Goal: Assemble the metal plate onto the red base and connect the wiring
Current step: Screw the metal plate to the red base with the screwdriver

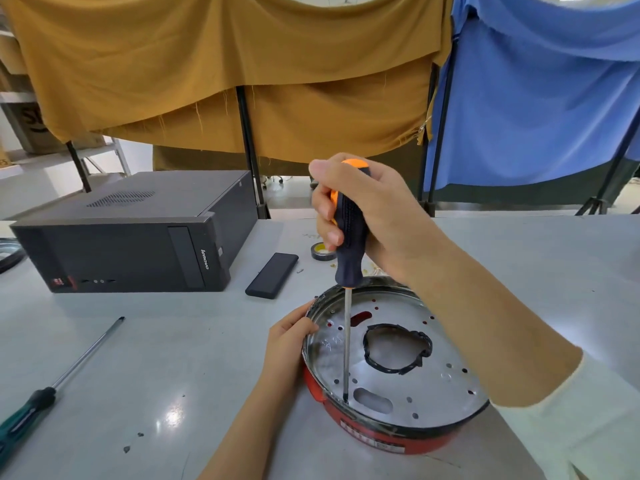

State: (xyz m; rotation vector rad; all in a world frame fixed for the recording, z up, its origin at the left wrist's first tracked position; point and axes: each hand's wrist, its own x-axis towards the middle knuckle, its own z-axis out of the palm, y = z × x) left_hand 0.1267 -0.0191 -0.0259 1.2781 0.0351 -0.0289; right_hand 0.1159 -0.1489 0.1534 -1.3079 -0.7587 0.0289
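A round shiny metal plate (429, 386) with several holes and a black-taped centre opening sits inside the red base (377, 434) on the table. My right hand (367, 216) grips the black and orange handle of a screwdriver (348, 258) held upright; its tip stands in a hole near the plate's front left edge. My left hand (287, 344) holds the left rim of the plate and base. No wiring shows.
A black desktop computer case (131, 233) lies at the back left. A dark phone-like block (272, 275) and a roll of tape (323, 251) lie behind the base. A green-handled screwdriver (59, 379) lies at the left. Brown and blue cloths hang behind the table.
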